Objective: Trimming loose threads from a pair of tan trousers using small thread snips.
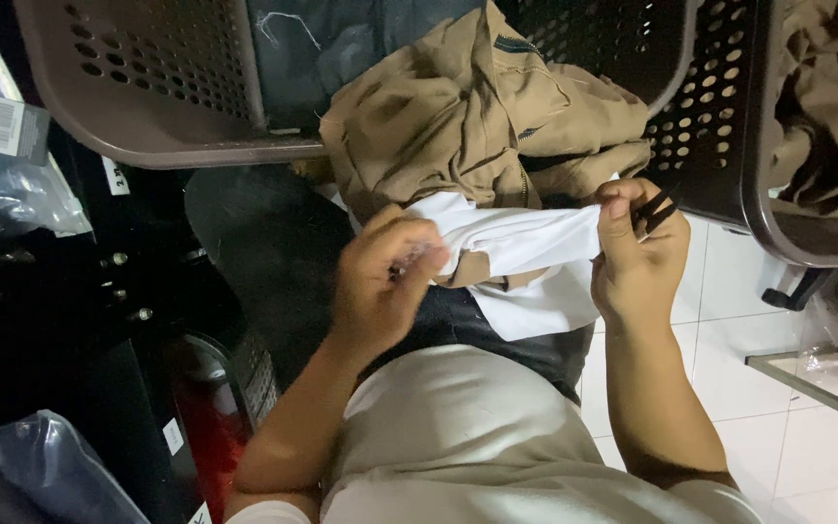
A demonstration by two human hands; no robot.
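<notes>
Our left hand (380, 281) has its fingers (409, 254) pinched shut on one end of the white cloth (521, 243), while our right hand (637, 257) grips the other end along with a small black tool (654, 212), stretching it taut over our lap. Just beyond, the tan garment (477, 121) spills from the brown perforated basket (147, 78), with a second basket (778, 209) at far right.
</notes>
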